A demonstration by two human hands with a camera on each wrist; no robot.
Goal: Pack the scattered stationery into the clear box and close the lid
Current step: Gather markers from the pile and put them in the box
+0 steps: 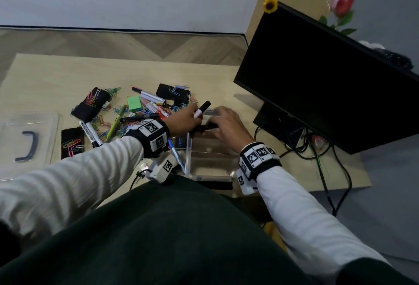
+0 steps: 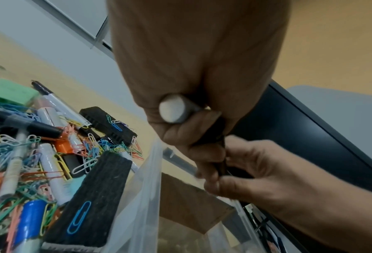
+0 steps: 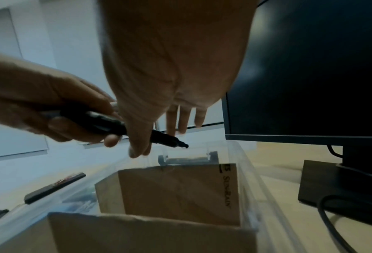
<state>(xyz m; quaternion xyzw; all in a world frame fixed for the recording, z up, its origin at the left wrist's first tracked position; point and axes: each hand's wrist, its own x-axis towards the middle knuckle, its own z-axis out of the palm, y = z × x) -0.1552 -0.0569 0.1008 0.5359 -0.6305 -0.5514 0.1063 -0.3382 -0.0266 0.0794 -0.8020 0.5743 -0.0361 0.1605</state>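
Note:
The clear box (image 1: 188, 148) stands at the table's near edge, open, with a brown cardboard piece (image 3: 176, 188) inside. Above its left rim my left hand (image 1: 186, 121) grips a white marker with a black cap (image 1: 203, 109) together with a black marker (image 3: 107, 123). My right hand (image 1: 229, 126) hovers over the box. Its thumb and forefinger pinch the black marker's front end, and its other fingers (image 3: 180, 119) hang straight. Scattered stationery (image 1: 136, 112) lies left of the box: markers, coloured paper clips, a green block (image 1: 134, 103) and black felt erasers (image 1: 90, 104).
The clear lid (image 1: 27, 139) with a dark handle lies flat at the table's left end. A black monitor (image 1: 317, 80) on its stand rises just right of the box, with cables (image 1: 317, 153) trailing over the table's right edge. My lap is against the near edge.

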